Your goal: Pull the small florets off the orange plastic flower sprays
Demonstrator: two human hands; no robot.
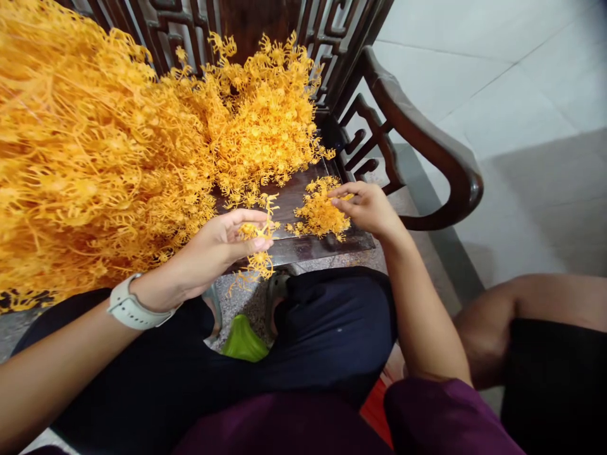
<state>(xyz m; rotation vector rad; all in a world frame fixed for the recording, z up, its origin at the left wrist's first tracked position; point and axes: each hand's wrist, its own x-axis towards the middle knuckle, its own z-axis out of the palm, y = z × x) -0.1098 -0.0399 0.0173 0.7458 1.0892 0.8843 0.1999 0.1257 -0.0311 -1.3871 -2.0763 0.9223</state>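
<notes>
My left hand, with a pale watch strap at the wrist, pinches a small yellow plastic flower sprig between thumb and fingers. Part of that sprig hangs below the palm. My right hand hovers over a small pile of loose yellow plastic flower pieces on the dark wooden seat. Its fingers are extended at the pile's upper right edge; whether they touch it or hold a piece cannot be made out. A large heap of yellow plastic flower sprigs covers the seat's left and back.
The carved wooden chair back rises behind the heap, and a curved armrest stands at right. A green plastic object is on the floor between my legs. Another person's leg shows at the right.
</notes>
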